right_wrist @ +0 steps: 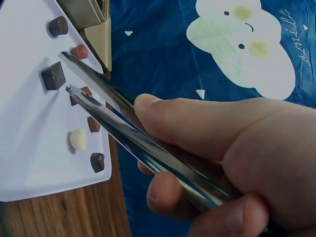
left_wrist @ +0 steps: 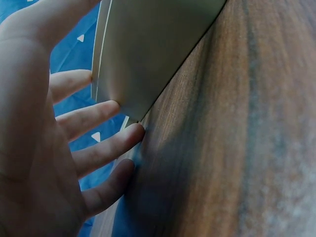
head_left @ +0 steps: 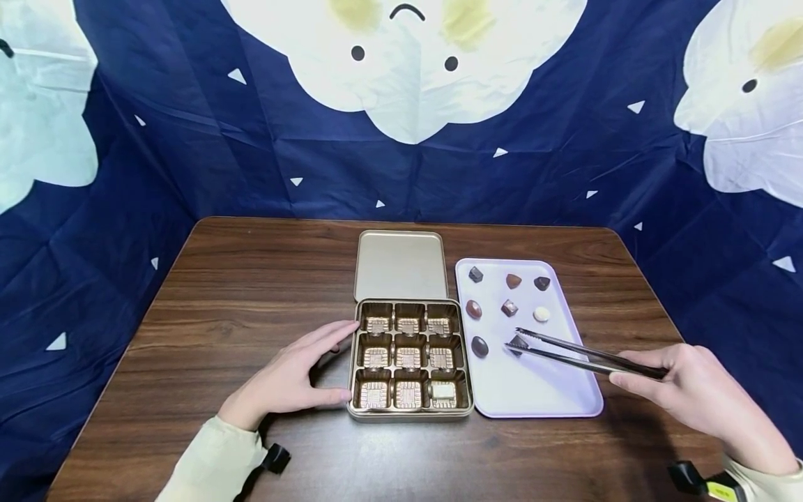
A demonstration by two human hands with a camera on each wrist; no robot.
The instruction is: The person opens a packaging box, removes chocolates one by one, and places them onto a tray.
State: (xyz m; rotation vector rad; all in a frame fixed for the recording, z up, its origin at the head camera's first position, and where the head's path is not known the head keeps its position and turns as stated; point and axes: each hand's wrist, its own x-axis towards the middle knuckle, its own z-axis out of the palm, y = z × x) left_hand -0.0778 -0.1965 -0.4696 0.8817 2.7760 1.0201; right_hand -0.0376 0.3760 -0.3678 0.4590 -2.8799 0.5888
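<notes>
My right hand (head_left: 696, 390) grips metal tongs (head_left: 592, 355), with the thumb on one arm and fingers on the other. The tong tips are apart over the pale purple tray (head_left: 533, 399), right at a dark square chocolate (right_wrist: 53, 76) in its middle. My left hand (head_left: 282, 380) reaches to the left side of a gold tin (head_left: 410, 417), its fingers spread, thumb near the front corner and fingertips farther back along the edge. In the left wrist view fingertips meet the tin's outer wall (left_wrist: 153, 44). One white chocolate (head_left: 442, 390) sits in the tin's front right compartment; its other compartments hold nothing.
The tin's lid (head_left: 400, 265) lies flat behind it. Several more chocolates are spread over the tray, among them a round white one (head_left: 541, 314) and a dark oval one (head_left: 479, 346). The tray stands close against the tin's right side on the wooden table (head_left: 263, 279).
</notes>
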